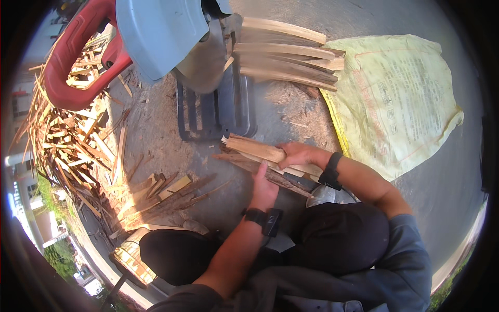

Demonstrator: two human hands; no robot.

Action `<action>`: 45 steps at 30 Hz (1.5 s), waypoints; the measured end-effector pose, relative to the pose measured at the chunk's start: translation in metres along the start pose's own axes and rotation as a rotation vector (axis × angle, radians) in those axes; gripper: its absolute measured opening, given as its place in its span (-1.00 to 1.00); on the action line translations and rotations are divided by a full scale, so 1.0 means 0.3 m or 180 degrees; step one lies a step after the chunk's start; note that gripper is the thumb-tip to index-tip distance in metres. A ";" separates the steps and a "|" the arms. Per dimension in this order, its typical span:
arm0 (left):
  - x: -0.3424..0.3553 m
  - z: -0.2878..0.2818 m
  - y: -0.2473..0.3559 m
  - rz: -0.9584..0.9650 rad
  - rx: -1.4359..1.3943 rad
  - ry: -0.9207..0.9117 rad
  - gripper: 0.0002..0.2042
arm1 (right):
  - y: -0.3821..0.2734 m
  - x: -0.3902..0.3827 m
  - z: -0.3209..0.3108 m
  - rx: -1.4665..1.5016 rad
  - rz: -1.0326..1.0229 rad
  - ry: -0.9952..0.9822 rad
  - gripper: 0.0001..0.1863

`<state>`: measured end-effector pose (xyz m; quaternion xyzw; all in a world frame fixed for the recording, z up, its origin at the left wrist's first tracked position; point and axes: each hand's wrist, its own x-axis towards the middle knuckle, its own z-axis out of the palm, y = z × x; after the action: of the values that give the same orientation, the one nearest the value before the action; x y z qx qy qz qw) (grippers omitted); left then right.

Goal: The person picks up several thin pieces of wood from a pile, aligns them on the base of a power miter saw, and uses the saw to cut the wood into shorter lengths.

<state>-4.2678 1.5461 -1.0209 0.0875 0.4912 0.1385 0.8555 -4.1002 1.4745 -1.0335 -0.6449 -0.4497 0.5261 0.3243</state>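
While gripping a bundle of split wood strips (pixel 260 158) on the grey pavement (pixel 156 135), squatting low with dark-trousered knees (pixel 338 236) filling the lower part of the view. Right hand (pixel 297 154) curling closed over the top of the bundle, fingers wrapped around the pale upper strips, black wrist strap (pixel 331 170) sitting just behind. Left hand (pixel 264 190) pressing against the bundle's near side from below, fingers closed on the darker bark-edged pieces, black band with a small device (pixel 266 218) circling that wrist. Bundle lying roughly level, its cut ends pointing left toward a dark slatted base (pixel 215 112) of a chop saw, close to it but not touching.

Hanging above that base, a pale blue blade guard (pixel 156 36) with a red handle (pixel 73 57) arching off to the left. Resting beside the guard, a second stack of longer wood strips (pixel 288 54), ends fanning toward a yellowish woven sack (pixel 400 99) spread flat on the ground at the right. Sprawling along the left side, a loose heap of splintered offcuts (pixel 67 140), with a few short pieces (pixel 166 190) lying nearer the left knee. Scattering of sawdust showing around the saw base.
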 end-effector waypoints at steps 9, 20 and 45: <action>-0.122 0.089 0.021 0.0030 0.0047 0.0368 -0.54 | -0.022 0.021 0.037 0.0848 0.0594 -0.0570 -0.30; -0.116 0.028 0.024 -0.0366 0.0464 0.0248 -0.37 | 0.045 0.000 0.077 0.1123 -0.0161 -0.0452 -0.27; -0.033 0.586 -0.266 -0.0658 0.3224 -0.2093 -0.27 | 0.086 -0.717 -0.211 0.1954 0.0055 0.2019 -0.06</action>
<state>-4.1086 1.4649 -0.9475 0.4733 0.2122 -0.2301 0.8234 -4.0417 1.2699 -0.9583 -0.6519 -0.1453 0.4140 0.6184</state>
